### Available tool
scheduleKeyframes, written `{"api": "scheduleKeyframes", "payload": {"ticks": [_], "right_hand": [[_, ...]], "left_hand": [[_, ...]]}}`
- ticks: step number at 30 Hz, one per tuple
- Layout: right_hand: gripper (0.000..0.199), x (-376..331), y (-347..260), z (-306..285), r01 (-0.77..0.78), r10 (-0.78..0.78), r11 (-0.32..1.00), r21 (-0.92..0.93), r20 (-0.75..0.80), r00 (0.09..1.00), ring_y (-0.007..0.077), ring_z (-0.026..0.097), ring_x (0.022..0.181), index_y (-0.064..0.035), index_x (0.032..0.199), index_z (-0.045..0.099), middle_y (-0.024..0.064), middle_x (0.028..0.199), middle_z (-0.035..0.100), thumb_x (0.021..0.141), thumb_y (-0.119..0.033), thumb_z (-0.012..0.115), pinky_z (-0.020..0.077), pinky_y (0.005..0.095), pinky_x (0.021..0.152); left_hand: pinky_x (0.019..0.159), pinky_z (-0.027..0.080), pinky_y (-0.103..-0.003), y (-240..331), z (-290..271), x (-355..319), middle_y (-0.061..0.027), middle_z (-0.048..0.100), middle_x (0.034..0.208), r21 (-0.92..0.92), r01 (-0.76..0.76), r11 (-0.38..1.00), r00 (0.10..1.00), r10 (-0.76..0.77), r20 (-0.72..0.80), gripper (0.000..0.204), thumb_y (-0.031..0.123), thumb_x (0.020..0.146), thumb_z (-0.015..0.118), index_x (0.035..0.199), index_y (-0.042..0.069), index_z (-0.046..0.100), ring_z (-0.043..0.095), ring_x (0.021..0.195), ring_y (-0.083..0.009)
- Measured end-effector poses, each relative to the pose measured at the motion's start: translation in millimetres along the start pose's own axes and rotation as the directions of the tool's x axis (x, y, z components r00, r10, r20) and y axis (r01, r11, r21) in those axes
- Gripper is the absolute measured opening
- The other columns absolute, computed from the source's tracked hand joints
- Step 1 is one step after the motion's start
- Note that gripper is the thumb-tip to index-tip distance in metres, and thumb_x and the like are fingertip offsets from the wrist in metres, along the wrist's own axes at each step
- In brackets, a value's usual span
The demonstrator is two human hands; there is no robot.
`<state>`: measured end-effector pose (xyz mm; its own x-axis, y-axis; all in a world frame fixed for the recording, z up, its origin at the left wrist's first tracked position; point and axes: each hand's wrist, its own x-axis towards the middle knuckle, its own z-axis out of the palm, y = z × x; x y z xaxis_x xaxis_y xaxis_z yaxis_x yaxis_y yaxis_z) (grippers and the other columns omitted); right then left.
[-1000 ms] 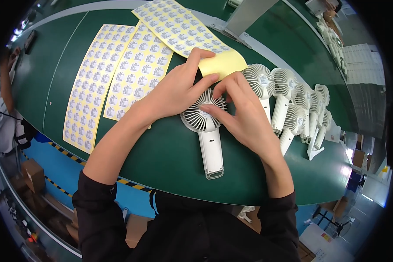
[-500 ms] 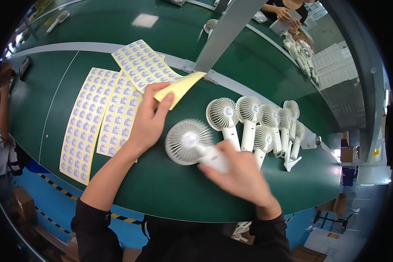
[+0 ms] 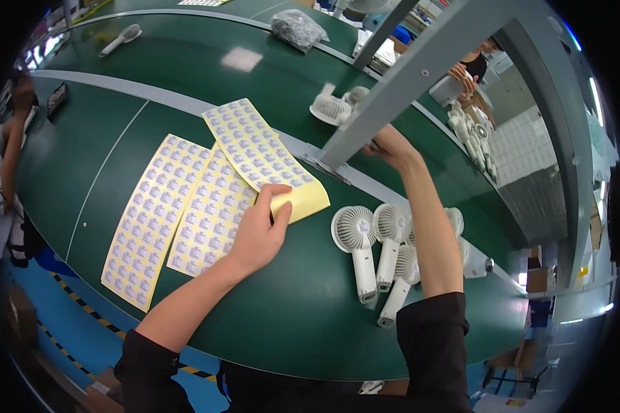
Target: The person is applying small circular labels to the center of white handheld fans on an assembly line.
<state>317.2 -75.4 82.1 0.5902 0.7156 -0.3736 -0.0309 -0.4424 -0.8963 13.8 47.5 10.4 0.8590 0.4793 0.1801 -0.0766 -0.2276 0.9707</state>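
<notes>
My left hand (image 3: 260, 234) pinches the bent near edge of a sticker sheet (image 3: 251, 141), whose yellow backing curls up at the thumb. This sheet overlaps two more sticker sheets (image 3: 160, 213) lying flat on the green table. My right hand (image 3: 396, 148) reaches over the far rail beside the grey post; its fingers are partly hidden behind the post, and whether they hold anything does not show. Two white handheld fans (image 3: 331, 108) lie on the green surface just beyond, one partly behind the post. Under my right forearm, several white handheld fans (image 3: 356, 230) lie in a cluster.
A slanted grey metal post (image 3: 406, 82) rises from the rail (image 3: 179, 103) along the table's far edge. Beyond it are a clear plastic bag (image 3: 298, 29) and another handheld fan (image 3: 122, 39). One person handles a white box (image 3: 448, 91) at the far right; another person's arm (image 3: 17, 138) shows at left.
My right hand has moved from the table's middle out past the rail, and the fan it held no longer shows in it. The view has shifted; my left hand still holds the sheet.
</notes>
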Motion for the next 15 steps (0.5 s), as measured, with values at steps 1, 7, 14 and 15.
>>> {"api": "scheduleKeyframes", "payload": {"ticks": [1,7,14,15], "right_hand": [[0.037,3.9,-12.7,39.6,0.092,-0.067,0.991,0.094,-0.238,0.969,0.0077,0.055,0.074,-0.0066,0.119,0.061,0.0010,0.088,0.061,0.094,-0.032,0.068,0.0467,0.0242,0.070],[0.047,98.6,47.7,5.4,0.313,-0.468,0.879,-0.360,-0.522,0.713,0.0186,0.062,0.089,-0.0044,0.124,0.061,0.0049,0.100,0.066,0.092,-0.037,0.069,0.0507,0.0343,0.080],[0.045,71.5,69.2,-30.7,0.138,-0.244,0.966,-0.217,-0.608,0.755,0.0245,0.064,0.094,0.0066,0.108,0.065,0.0161,0.099,0.068,0.087,-0.033,0.068,0.0510,0.0408,0.080],[0.042,62.8,62.6,-32.5,0.092,-0.151,0.987,-0.130,-0.587,0.796,0.0242,0.066,0.084,0.0067,0.109,0.063,0.0143,0.092,0.067,0.087,-0.028,0.068,0.0546,0.0395,0.075]], "left_hand": [[0.065,0.047,-0.042,0.7,-5.1,-1.9,-0.0214,0.065,0.080,0.014,0.044,0.999,0.999,-0.045,0.024,0.027,0.018,0.100,0.053,0.124,0.006,0.050,0.065,0.072,-0.0362],[0.061,0.045,-0.043,1.9,-3.1,-1.8,-0.0185,0.062,0.069,-0.016,0.067,0.998,0.997,-0.067,0.039,0.027,0.018,0.099,0.053,0.123,0.006,0.050,0.063,0.064,-0.0351],[0.062,0.046,-0.045,7.3,-4.1,0.8,-0.0192,0.064,0.072,0.035,0.082,0.996,0.994,-0.085,0.069,0.027,0.020,0.099,0.054,0.123,0.007,0.050,0.064,0.067,-0.0375],[0.062,0.046,-0.045,4.9,-4.2,0.0,-0.0192,0.064,0.072,0.035,0.071,0.997,0.994,-0.074,0.083,0.027,0.020,0.099,0.054,0.123,0.007,0.050,0.064,0.067,-0.0375]]}}
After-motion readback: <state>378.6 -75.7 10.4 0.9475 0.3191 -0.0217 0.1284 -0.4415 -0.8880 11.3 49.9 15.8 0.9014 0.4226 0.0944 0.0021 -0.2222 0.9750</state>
